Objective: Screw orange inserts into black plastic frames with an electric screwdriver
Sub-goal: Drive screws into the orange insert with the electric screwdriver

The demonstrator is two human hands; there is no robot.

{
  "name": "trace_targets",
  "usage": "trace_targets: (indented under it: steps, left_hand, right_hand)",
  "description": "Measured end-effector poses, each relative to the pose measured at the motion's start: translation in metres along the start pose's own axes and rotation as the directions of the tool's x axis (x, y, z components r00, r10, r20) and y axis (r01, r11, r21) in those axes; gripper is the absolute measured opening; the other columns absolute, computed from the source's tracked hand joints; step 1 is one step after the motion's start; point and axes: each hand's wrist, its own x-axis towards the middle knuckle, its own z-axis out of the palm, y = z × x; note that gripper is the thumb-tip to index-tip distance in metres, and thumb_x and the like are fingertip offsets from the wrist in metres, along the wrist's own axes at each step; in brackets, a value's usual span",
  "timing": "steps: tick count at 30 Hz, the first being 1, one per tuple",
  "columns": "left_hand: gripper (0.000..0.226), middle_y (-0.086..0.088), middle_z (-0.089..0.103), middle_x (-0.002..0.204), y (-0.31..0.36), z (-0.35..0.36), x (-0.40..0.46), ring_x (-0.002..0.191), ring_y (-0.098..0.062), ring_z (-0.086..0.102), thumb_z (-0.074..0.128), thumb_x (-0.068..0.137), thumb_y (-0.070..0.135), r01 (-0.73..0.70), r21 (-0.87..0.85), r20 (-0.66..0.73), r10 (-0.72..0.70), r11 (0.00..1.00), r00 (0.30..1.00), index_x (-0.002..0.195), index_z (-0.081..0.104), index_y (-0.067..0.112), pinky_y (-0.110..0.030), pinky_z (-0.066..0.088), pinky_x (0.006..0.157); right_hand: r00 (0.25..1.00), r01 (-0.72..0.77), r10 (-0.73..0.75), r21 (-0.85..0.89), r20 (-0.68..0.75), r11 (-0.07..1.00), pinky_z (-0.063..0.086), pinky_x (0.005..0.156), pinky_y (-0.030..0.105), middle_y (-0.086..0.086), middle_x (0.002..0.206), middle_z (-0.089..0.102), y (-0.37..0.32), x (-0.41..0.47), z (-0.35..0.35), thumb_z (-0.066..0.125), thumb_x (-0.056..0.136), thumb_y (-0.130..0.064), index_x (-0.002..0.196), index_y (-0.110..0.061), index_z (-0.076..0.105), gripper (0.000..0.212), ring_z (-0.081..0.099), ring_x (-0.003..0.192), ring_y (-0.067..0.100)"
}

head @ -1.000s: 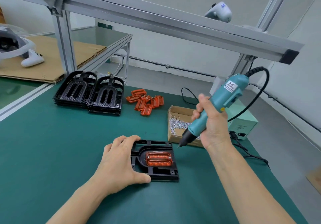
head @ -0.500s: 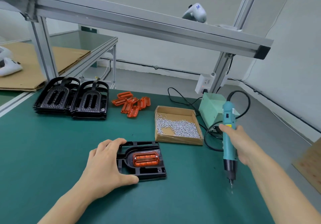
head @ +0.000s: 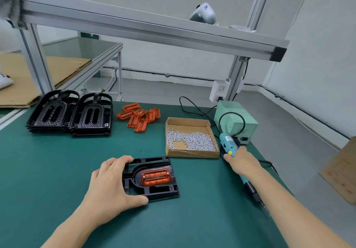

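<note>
Near the front edge of the green-matted bench (head: pixel 57 170) lies a flat black plastic frame (head: pixel 154 190) with ribbed cut-outs, and a translucent orange ribbed insert (head: pixel 156 176) is seated in its rounded recess. Small silvery screw heads show at the insert's corners, so fastening looks largely done on this piece. The left hand (head: pixel 109 188) rests on the frame's left side with fingers (head: pixel 123 160) curled over the far edge and thumb along the near edge, probably pinning the light part so that it cannot slide on the smooth mat.

Toward the bench's right edge, the right hand (head: pixel 242 159) is wrapped around the teal plastic barrel of the electric screwdriver (head: pixel 231 147), which lies low with its black nose and thin bit pointing toward the front right corner. That looks like parking the tool within easy reach. Its black cord loops back to a pale green power box (head: pixel 240 118) at the far right corner.

Just beyond the frame sits a shallow cardboard tray (head: pixel 192 153) with short shiny screws, close to both hands. Further back lie a loose heap of spare orange inserts (head: pixel 138 116) and, toward the far left corner, two stacks of glossy black frames (head: pixel 69 113) with textured faces, kept as waiting stock. An aluminium profile beam (head: pixel 134 26) spans above.
</note>
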Motion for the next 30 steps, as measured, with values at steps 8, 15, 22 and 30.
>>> trace_targets:
  steps: [8, 15, 22, 30]
  left_hand:
    - [0.104, 0.016, 0.024, 0.114, 0.002, -0.001, 0.0, 0.11, -0.007, 0.022, 0.082, 0.045, 0.058, -0.006, -0.018, -0.006, 0.006, 1.0, 1.0, 0.135, 0.033, 0.039, -0.03, 0.021, 0.106]
    - [0.105, 0.015, 0.025, 0.115, 0.0, 0.0, 0.0, 0.119, -0.012, 0.025, 0.08, 0.044, 0.061, -0.015, -0.005, 0.014, 0.015, 1.0, 1.0, 0.135, 0.031, 0.039, -0.029, 0.02, 0.107]
    - [0.105, 0.017, 0.022, 0.114, -0.001, 0.001, 0.001, 0.116, -0.009, 0.022, 0.081, 0.046, 0.061, -0.032, -0.004, 0.009, 0.032, 0.999, 0.999, 0.136, 0.031, 0.039, -0.028, 0.019, 0.107]
    - [0.108, 0.014, 0.027, 0.124, -0.003, 0.002, 0.001, 0.122, -0.016, 0.026, 0.078, 0.044, 0.063, -0.009, -0.009, 0.022, 0.009, 1.0, 1.0, 0.137, 0.028, 0.041, -0.03, 0.022, 0.107]
  right_hand:
    - [0.991, -0.017, -0.009, -0.186, -0.136, 0.982, 0.038, 0.072, 0.033, 0.011, 0.123, 0.056, 0.0, 0.003, 0.01, 0.044, 0.094, -0.06, 0.124, -0.009, 0.042, 0.059, 0.058, 0.108, 0.029]
    - [0.989, 0.014, -0.043, -0.202, -0.14, 0.979, 0.038, 0.074, 0.034, 0.011, 0.129, 0.05, 0.002, 0.004, 0.014, 0.039, 0.096, -0.061, 0.131, -0.008, 0.04, 0.064, 0.055, 0.114, 0.028]
    - [0.982, 0.015, -0.075, -0.328, -0.172, 0.945, 0.044, 0.086, 0.036, 0.009, 0.129, 0.047, 0.002, -0.006, 0.005, 0.041, 0.092, -0.065, 0.134, -0.011, 0.042, 0.068, 0.052, 0.117, 0.026]
    - [0.779, 0.58, -0.611, -0.207, -0.142, 0.788, 0.011, 0.114, 0.044, -0.001, 0.152, 0.031, -0.039, -0.052, -0.003, 0.042, 0.082, -0.076, 0.148, -0.021, 0.025, 0.088, 0.023, 0.141, 0.016]
